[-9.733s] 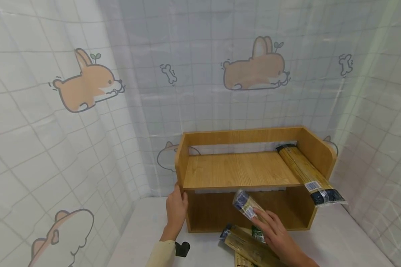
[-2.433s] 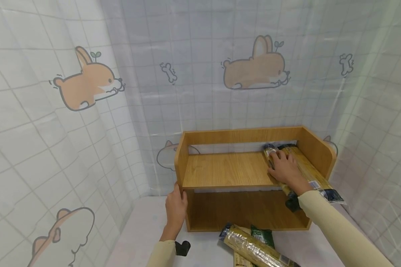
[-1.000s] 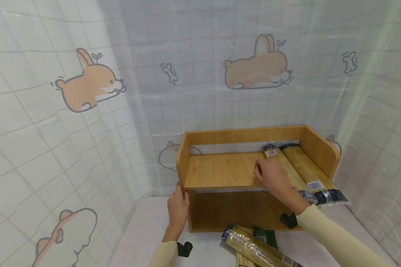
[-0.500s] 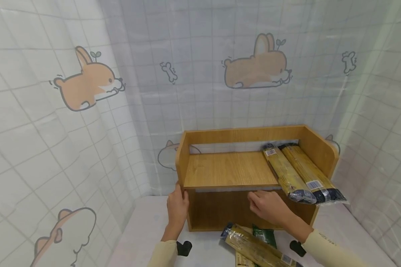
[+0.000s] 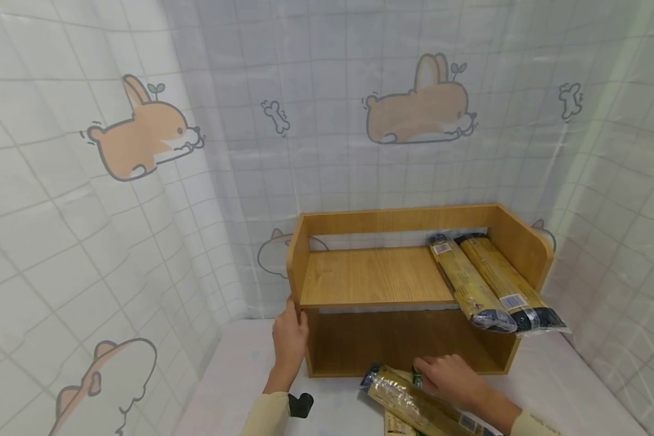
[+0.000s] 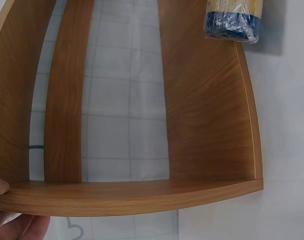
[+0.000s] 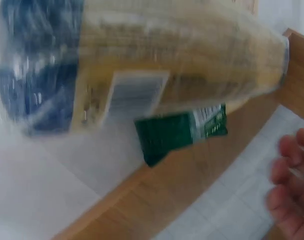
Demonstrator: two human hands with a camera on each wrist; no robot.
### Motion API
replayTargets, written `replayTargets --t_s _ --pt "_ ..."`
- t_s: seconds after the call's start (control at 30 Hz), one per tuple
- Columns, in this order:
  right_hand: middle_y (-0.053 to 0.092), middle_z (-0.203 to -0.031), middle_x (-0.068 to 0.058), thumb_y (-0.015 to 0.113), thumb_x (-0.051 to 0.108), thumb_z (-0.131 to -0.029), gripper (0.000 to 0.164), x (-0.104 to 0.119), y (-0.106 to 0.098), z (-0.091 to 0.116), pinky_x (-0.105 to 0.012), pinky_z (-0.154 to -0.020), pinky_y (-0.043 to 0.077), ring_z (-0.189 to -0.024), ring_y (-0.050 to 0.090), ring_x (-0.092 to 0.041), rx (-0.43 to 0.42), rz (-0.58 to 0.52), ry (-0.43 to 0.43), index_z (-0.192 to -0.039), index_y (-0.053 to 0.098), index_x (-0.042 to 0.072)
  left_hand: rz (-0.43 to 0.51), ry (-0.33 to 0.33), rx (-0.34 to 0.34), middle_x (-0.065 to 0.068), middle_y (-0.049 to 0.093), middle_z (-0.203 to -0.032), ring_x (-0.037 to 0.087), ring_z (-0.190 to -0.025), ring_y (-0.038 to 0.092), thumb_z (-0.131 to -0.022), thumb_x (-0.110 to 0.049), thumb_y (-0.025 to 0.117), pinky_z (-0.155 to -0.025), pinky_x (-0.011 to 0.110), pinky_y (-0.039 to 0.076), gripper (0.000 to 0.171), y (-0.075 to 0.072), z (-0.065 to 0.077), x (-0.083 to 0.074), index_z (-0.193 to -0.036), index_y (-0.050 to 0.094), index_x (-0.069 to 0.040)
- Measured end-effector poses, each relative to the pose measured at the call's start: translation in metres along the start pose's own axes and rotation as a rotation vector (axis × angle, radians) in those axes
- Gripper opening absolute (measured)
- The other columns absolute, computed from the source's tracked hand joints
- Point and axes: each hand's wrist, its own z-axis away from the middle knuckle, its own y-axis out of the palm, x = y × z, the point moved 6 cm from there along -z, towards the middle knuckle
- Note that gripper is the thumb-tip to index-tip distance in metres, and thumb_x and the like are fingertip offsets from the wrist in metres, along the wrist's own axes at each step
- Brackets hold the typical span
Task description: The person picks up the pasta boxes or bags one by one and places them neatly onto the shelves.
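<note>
My left hand (image 5: 290, 339) grips the left side panel of a two-tier wooden shelf (image 5: 370, 275); the left wrist view shows its thumb and fingers around the panel (image 6: 126, 197). My right hand (image 5: 451, 380) is over the packs in front of the shelf, its fingers loosely curled and holding nothing in the right wrist view. Near it are a long gold pack (image 5: 409, 399) with a dark blue end, resembling dried noodles, and a green-ended packet (image 7: 172, 132), partly hidden. Two similar long packs, a left one (image 5: 463, 278) and a right one (image 5: 496, 272), lie side by side on the upper tier.
Beneath the front long pack lies a yellowish pack (image 5: 396, 425). Both packs on the upper tier overhang its front edge at the right. The shelf's lower compartment (image 5: 370, 345) faces me. A printed curtain (image 5: 327, 145) hangs behind, and the tabletop (image 5: 234, 375) is pale.
My right hand has laid a long pack beside the other on the upper tier, let go, and come down to the packs in front. My left hand has kept its grip on the shelf.
</note>
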Motion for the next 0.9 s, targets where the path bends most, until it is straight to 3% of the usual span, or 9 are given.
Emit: replayTargets --t_s 0.13,0.3,0.47,0.57,0.73,0.9 --pt "0.044 -0.063 0.017 0.058 0.027 -0.084 0.008 0.0 0.013 0.008 -0.018 -0.039 0.022 -0.045 0.028 0.005 0.105 -0.045 0.063 -0.088 0.051 0.023 -0.001 -0.012 0.01 0.02 0.067 -0.075 0.027 -0.062 0.065 -0.081 -0.006 0.06 -0.05 0.035 0.047 0.025 0.001 0.001 0.001 -0.104 0.055 0.001" --pt "0.05 -0.072 0.014 0.056 0.034 -0.085 0.017 0.002 0.022 0.016 -0.018 -0.042 0.026 -0.053 0.035 0.005 0.106 -0.087 0.086 -0.096 0.054 0.022 -0.001 -0.023 0.025 0.02 0.068 -0.077 0.027 -0.064 0.065 -0.082 -0.008 0.059 -0.051 0.035 0.048 0.026 0.001 0.001 0.0 -0.105 0.055 0.001" --pt "0.06 -0.095 0.006 0.051 0.051 -0.084 0.042 0.0 0.027 0.02 -0.024 -0.051 0.04 -0.076 0.058 -0.008 0.164 -0.094 0.111 -0.113 0.049 0.02 -0.003 -0.016 0.016 0.021 0.067 -0.078 0.028 -0.065 0.065 -0.082 -0.008 0.059 -0.052 0.036 0.049 0.027 0.0 0.001 -0.001 -0.106 0.054 0.002" --pt "0.059 -0.112 0.0 0.044 0.064 -0.081 0.063 0.0 0.032 0.024 -0.034 -0.064 0.048 -0.092 0.061 -0.019 0.274 -0.109 0.15 -0.124 0.043 0.018 -0.002 -0.007 0.004 0.021 0.068 -0.079 0.029 -0.066 0.066 -0.082 -0.008 0.059 -0.053 0.037 0.049 0.028 -0.001 0.001 -0.002 -0.107 0.054 0.001" --pt "0.055 -0.125 -0.009 0.038 0.072 -0.077 0.083 0.001 0.041 0.032 -0.037 -0.063 0.048 -0.085 0.064 -0.022 0.451 -0.146 0.185 -0.135 0.034 0.014 -0.003 0.001 -0.01 0.019 0.067 -0.076 0.026 -0.063 0.065 -0.081 -0.007 0.059 -0.05 0.034 0.046 0.026 -0.001 0.0 -0.001 -0.105 0.054 0.0" --pt "0.05 -0.131 -0.014 0.042 0.072 -0.075 0.089 0.002 0.047 0.035 -0.033 -0.055 0.045 -0.073 0.063 -0.017 0.457 -0.164 0.178 -0.138 0.028 0.012 0.001 -0.002 -0.009 0.02 0.067 -0.076 0.023 -0.059 0.063 -0.08 -0.006 0.06 -0.046 0.029 0.043 0.03 -0.001 0.001 -0.001 -0.108 0.054 0.002"
